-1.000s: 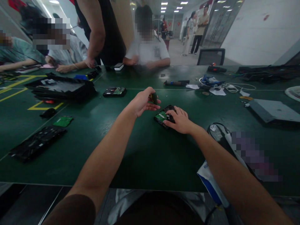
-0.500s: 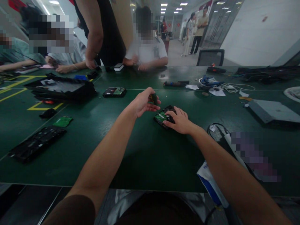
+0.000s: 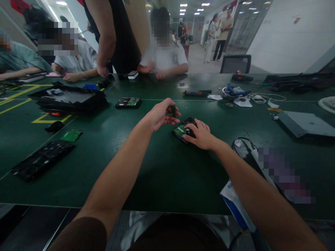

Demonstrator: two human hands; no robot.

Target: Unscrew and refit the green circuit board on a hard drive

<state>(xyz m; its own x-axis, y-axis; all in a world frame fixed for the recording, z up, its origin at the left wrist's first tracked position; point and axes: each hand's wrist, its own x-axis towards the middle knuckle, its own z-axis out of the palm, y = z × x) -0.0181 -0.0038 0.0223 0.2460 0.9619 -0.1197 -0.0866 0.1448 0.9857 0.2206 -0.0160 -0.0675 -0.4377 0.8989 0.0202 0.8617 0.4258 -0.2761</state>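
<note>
Mid-counter (image 3: 157, 174): right hand (image 3: 201, 136) clamps the right end of a hard drive (image 3: 180, 130) lying green board up, thumb and fingers closed on it. Just beyond, left hand (image 3: 159, 115) has its grip closed round a dark screwdriver handle (image 3: 172, 110) above the drive's far-left corner, tip hidden; best to pin the drive flat and hold the tool upright. Farther off, a second drive (image 3: 128, 102) lies alone.

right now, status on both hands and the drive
Left hand closed on dark tool handle. Right hand flat on hard drive, drive on green table. Nothing between the hands.
</note>
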